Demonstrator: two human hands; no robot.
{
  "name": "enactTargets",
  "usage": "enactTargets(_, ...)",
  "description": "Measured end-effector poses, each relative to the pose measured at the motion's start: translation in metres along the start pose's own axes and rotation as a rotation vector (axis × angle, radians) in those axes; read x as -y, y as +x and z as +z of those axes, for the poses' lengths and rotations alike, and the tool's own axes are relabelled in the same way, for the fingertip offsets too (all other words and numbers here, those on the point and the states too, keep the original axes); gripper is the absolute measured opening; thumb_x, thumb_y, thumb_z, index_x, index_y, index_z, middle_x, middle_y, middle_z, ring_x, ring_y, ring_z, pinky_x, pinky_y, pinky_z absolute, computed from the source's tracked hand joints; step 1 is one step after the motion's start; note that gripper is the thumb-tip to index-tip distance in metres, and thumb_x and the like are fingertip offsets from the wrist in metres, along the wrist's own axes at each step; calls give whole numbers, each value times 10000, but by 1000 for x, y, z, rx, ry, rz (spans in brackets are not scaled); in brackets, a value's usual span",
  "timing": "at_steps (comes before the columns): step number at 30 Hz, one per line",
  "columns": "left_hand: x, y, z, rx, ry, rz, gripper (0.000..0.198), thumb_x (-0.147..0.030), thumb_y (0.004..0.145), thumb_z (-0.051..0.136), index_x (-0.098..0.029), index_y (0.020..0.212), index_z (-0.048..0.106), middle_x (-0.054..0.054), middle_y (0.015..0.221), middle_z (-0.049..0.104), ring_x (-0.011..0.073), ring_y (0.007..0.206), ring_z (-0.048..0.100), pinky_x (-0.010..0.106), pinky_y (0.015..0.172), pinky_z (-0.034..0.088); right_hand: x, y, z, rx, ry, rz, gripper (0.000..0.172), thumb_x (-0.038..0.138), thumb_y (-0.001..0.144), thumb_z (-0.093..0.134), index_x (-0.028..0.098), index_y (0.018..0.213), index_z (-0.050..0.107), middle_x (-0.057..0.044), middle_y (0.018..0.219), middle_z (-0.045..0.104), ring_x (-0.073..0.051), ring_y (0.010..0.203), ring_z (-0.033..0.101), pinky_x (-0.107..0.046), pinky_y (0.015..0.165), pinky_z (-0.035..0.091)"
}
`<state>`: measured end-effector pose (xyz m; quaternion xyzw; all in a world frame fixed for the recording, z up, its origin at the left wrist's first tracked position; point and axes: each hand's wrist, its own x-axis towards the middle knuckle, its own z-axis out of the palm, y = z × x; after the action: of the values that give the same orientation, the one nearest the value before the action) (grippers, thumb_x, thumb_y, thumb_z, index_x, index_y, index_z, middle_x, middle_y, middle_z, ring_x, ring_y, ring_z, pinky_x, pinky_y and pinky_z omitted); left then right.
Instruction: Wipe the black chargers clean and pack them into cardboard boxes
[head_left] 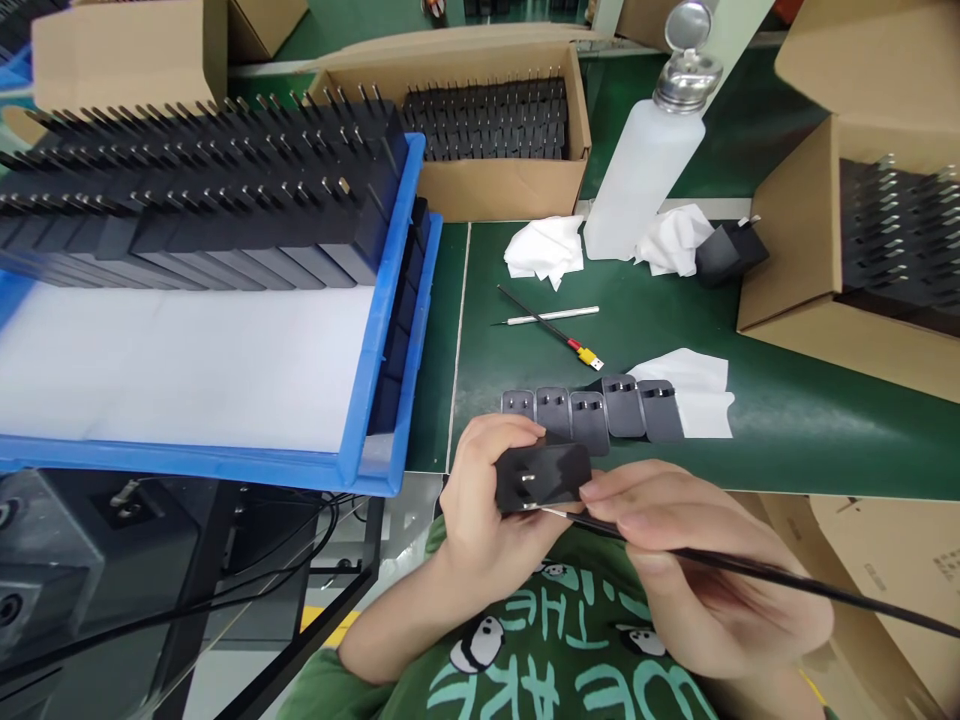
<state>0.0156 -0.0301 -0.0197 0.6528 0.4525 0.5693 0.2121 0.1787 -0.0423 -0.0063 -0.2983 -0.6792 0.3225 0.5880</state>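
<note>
My left hand (480, 495) is closed around a black plug-in power adapter (551, 470), with a metal prong showing on the side turned up. Pinched in my right hand (705, 560) is a thin black rod or cord (757, 568) that runs out past the right edge. Its pale, narrow tip meets or nearly meets the adapter's lower edge; contact is hard to make out. Just beyond my hands, several dark grey adapters (624, 408) lie in a row with their prongs up. Part of the row is hidden behind my left hand and the held adapter.
A blue tray (375, 330) of upright adapters stands left. Cardboard boxes (502, 190) of adapters are at the back and right. A white bottle (641, 180), crumpled wipes (544, 250), a white pen-like tool (555, 315) and a yellow-ended USB cable (589, 357) are on the green bench.
</note>
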Motion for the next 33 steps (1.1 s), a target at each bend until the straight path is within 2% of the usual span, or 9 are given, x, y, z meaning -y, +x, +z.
enactTargets(8,1,-1,0,-2,5,13,494,-237,752,854,-193,1128,537,56,1006,655,190,911,663,336,782,577,0,3,-1,30,39,-31,494,-127,731,595,86,1167,690,-89,1054,738,-233,1000,721,-409,817,657)
enactTargets(17,1,0,0,8,6,-5,492,-225,742,856,-196,1111,532,55,999,652,186,903,656,330,775,575,-3,3,-2,30,19,-26,516,-105,735,608,119,1192,696,-87,1033,750,-237,959,731,-405,766,674)
enactTargets(22,0,1,1,31,36,-14,456,-280,778,832,-211,1111,529,54,990,658,195,878,669,343,743,577,-5,-1,-4,25,-17,4,494,-35,778,633,199,1207,698,-59,1010,765,-235,893,742,-413,710,676)
enactTargets(30,1,1,1,41,34,-9,472,-272,767,842,-209,1112,526,54,993,654,193,887,672,337,749,582,-3,0,-4,12,11,1,485,-72,749,618,146,1172,709,-69,1018,752,-226,928,735,-399,743,674)
enactTargets(33,0,1,0,35,38,-14,464,-281,772,839,-210,1109,528,53,984,656,196,879,674,344,747,582,-4,-2,-4,12,-4,20,475,-38,773,630,170,1193,705,-68,1006,759,-237,908,741,-415,716,677)
